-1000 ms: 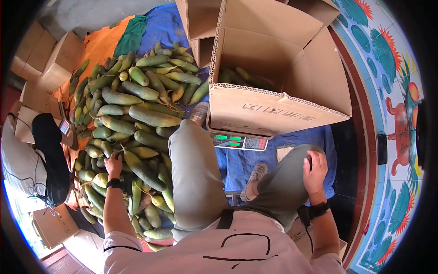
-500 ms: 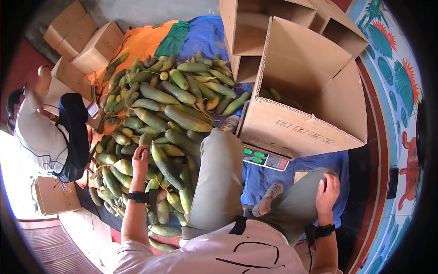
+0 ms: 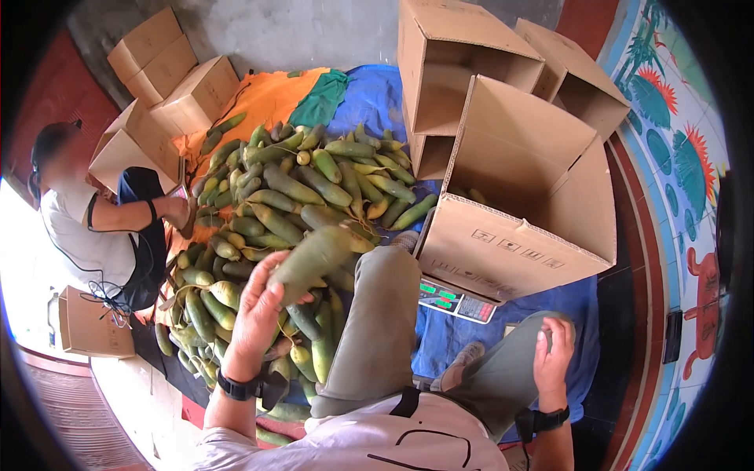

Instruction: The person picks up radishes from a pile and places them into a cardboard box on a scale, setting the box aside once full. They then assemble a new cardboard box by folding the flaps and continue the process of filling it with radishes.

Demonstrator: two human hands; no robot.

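Note:
My left hand (image 3: 255,314) is wrapped round the lower end of a green radish (image 3: 314,257), held up above the pile and slightly blurred by motion. Under it lies a large heap of green radishes (image 3: 290,188), many with thin root tails. Over my bent knee, my right hand (image 3: 554,357) holds nothing, its fingers loosely curled and apart. An open cardboard box (image 3: 510,243) stands in front of me on a digital scale (image 3: 455,302) with lit green displays. A few radishes show dimly inside the box.
More open cardboard boxes (image 3: 471,39) are stacked behind the box on the scale. At the left a person (image 3: 86,228) sits beside the heap, with cartons (image 3: 196,94) behind. Orange and blue sheets (image 3: 369,98) cover the floor. A tiled, painted wall (image 3: 667,157) runs along the right.
My left hand has risen from the heap with a green radish in it. The other person's raised arm has come down. My right hand stays near my knee; the view has tilted up a little.

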